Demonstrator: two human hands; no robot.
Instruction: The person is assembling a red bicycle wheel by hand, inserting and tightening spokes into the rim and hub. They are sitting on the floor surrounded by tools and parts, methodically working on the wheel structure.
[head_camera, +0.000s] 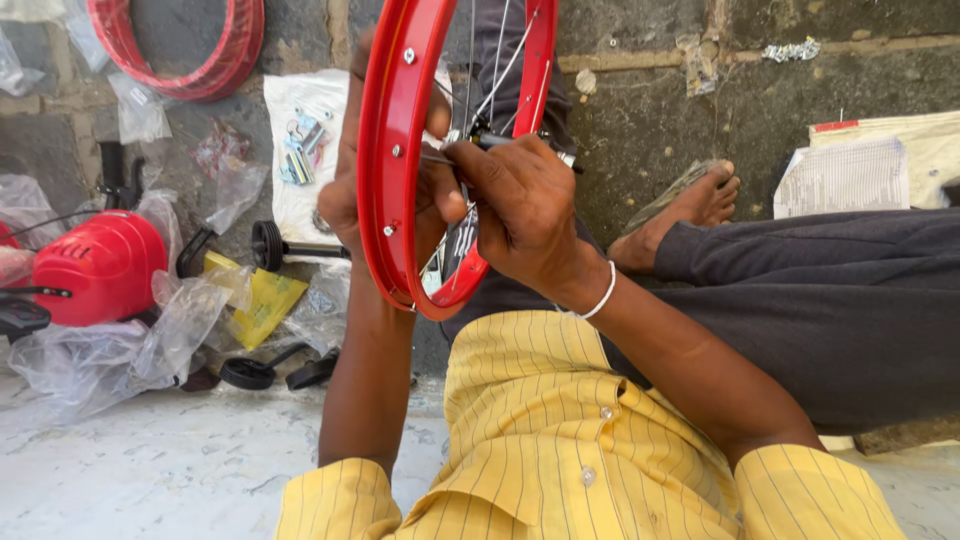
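A red bicycle wheel rim (388, 150) with thin silver spokes (497, 70) stands upright in front of me, edge toward the camera. My left hand (345, 190) grips the rim from behind on its left side. Inside the rim, my right hand (520, 205) pinches a small dark tool (500, 141) near the hub, where the spokes meet. A white bangle (600, 298) circles my right wrist. I sit on the ground in a yellow striped shirt and dark trousers, one bare foot (690, 205) stretched out to the right.
Another red rim (190, 50) leans on the wall at top left. A red plastic part (95, 265), crumpled clear bags (110, 350), a yellow packet (258, 300), small black wheels (266, 245) and a white bag of metal parts (300, 150) lie left. Papers (850, 175) lie right.
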